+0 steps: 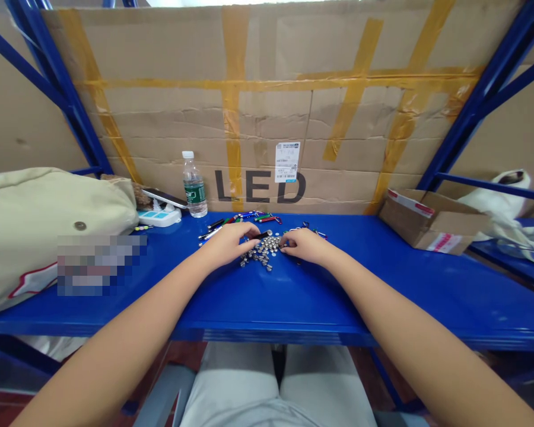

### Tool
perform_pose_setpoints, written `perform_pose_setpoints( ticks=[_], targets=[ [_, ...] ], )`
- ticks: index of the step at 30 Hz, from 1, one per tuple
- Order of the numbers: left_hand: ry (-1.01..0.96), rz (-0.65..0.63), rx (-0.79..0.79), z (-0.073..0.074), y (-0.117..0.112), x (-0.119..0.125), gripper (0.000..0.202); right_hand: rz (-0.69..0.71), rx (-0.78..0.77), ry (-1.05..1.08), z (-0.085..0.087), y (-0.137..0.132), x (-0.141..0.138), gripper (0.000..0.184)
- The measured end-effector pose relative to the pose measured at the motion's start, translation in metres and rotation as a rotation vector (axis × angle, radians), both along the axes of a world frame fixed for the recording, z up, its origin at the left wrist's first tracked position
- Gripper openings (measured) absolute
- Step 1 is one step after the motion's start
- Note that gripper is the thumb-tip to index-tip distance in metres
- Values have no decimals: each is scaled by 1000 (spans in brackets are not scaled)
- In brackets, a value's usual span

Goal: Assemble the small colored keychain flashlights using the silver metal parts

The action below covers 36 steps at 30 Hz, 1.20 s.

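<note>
While both hands rest on the blue shelf (382,279), the left hand (229,242) lies curled over the near-left edge of the heap of small silver cells (261,252) with a dark slim tube (261,235) at its fingertips; whether it actually pinches the tube cannot be told; the right hand (303,245) is bent, fingertips touching the heap's right edge, grasping nothing visible; picking one cell cleanly probably calls for steadying the pile; the tube's long axis runs left-right, its forward end hidden; coloured keychain lights (249,218) lie behind.
</note>
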<state>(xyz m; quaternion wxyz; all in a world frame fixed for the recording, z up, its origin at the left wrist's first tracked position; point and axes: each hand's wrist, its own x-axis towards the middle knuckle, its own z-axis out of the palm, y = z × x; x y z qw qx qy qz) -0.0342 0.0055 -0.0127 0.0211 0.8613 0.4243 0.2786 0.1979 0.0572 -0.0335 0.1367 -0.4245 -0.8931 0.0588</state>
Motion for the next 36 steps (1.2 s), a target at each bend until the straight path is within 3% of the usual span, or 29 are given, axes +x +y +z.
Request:
perform_pose_setpoints(
  ticks=[10,29,36],
  targets=[
    [8,-33,6,-4,3,-2,18,154,-46,56,6,-14,-11,15],
    [10,-55,-18,-2,1,1,17,63,-161,-23,16,-18,-22,12],
    [26,-48,-39,-4,3,0,19,52,-199,-18,13,-13,-22,12]
  ],
)
